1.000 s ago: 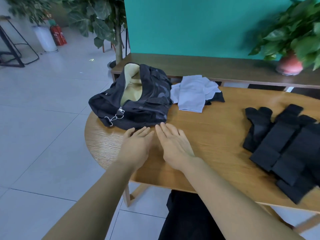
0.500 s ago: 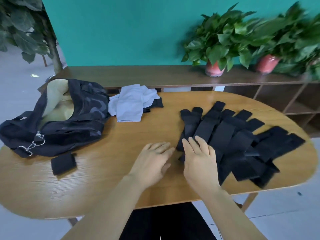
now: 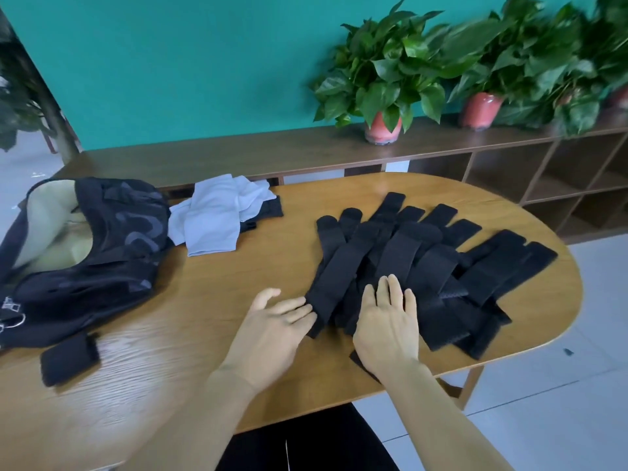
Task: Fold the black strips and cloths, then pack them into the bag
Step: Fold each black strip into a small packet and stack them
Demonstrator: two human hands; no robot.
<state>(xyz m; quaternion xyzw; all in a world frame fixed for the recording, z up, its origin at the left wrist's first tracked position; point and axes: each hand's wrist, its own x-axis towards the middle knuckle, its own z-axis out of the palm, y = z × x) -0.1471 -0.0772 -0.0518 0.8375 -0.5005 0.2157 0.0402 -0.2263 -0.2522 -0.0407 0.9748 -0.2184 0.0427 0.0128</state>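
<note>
On the oval wooden table (image 3: 238, 334), seen from the head camera, a fan of long black fabric strips (image 3: 424, 266) lies overlapping toward the right end. The person's right hand (image 3: 387, 321) lies flat, fingers straight and spread, on the near ends of the strips, while the left hand (image 3: 272, 324) sits open just beside it, its fingertips touching the edge of the leftmost strip; neither pinches anything. One small folded black strip (image 3: 68, 356) rests near the front-left, just beside the dark open bag with a pale lining (image 3: 85, 260). Beyond the bag, a crumpled light-blue cloth (image 3: 217, 219) lies over a dark one. My guess is that folding has barely begun, and the next move calls for separating a single strip from the pile and doubling it over.
</note>
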